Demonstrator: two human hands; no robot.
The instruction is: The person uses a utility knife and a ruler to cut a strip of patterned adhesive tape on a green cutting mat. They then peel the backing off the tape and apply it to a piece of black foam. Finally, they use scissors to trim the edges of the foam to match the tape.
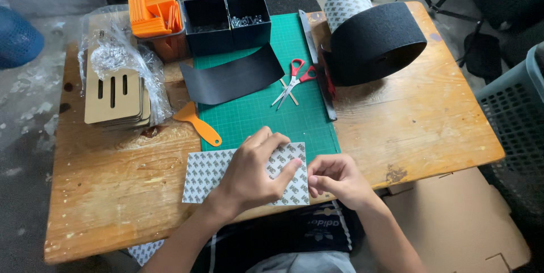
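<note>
Pinching the right edge of a patterned backing sheet (207, 175): right hand (335, 179), fingers closed on that edge at the near rim of the table (430, 131). Pressing flat on top, left hand (255, 174), fingers spread, gripping nothing. Long axis left to right, sheet lying leftward from the pinch; thin, papery, printed grey. Beyond: ruled green cutting mat (266, 114), curled black strip (232, 77), red-handled scissors (294, 80), orange scraper (198, 123), fat black roll (377, 43).

Left hand (255, 174) hides sheet (207, 176) middle; basket (513, 108) cut off right.
</note>
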